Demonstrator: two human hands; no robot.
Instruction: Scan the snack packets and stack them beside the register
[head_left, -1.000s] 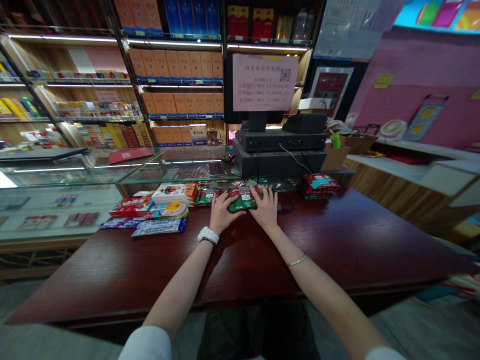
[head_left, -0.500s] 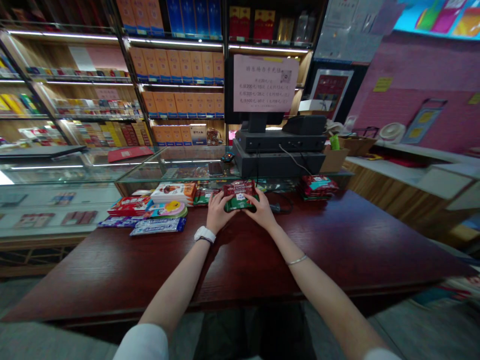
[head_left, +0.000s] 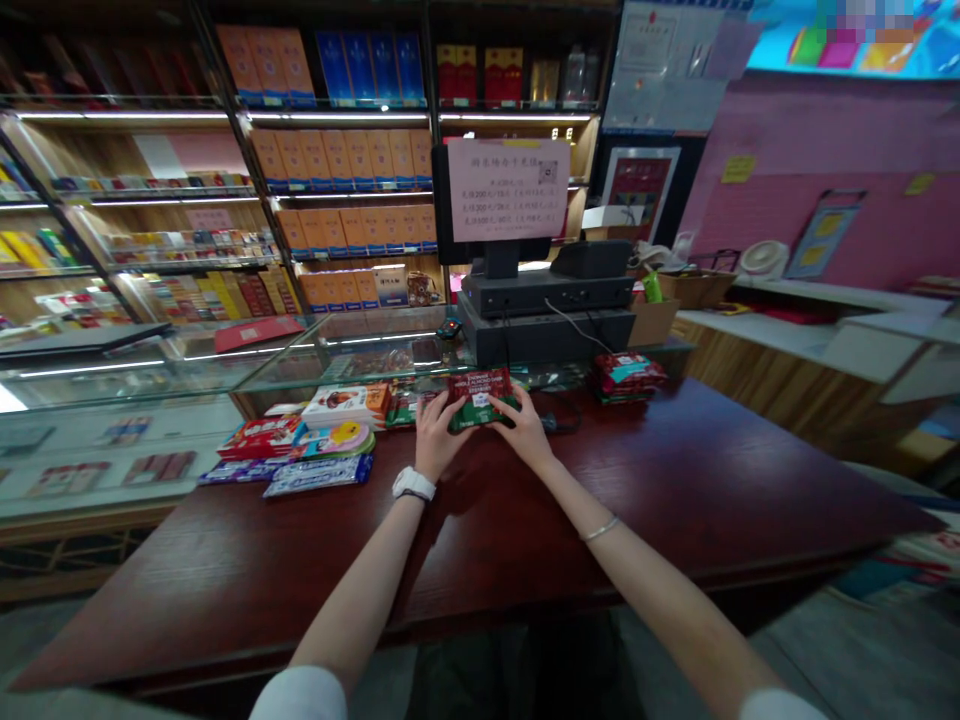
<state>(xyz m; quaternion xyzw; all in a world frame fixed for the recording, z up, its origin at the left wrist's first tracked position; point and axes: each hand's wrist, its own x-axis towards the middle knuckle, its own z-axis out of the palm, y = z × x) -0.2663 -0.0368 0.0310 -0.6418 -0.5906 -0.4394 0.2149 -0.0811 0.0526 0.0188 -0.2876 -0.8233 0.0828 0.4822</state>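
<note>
A red-and-green snack packet (head_left: 480,393) is held between my two hands above the dark wooden table (head_left: 495,530), near its far side. My left hand (head_left: 437,438) is closed on the packet's left end, thumb along the near edge. On the opposite end, the fingers of my right hand (head_left: 527,432) grip it. Just left of my left hand another green packet (head_left: 405,403) lies partly hidden. Beside that sit a white-and-orange snack box (head_left: 345,403), a red box (head_left: 261,437) and blue-and-silver packets (head_left: 319,475).
A stack of red snack packets (head_left: 628,377) lies at the table's far right. Behind the table, a glass display case (head_left: 360,350) carries a cash register (head_left: 547,290) with a paper sign (head_left: 508,190). A black cable (head_left: 566,415) rests beside my right hand. Shelves of boxes line the back.
The view has tilted up a little, so the table and shelves sit lower in the picture. Both hands stay on the packet, which has turned slightly.
</note>
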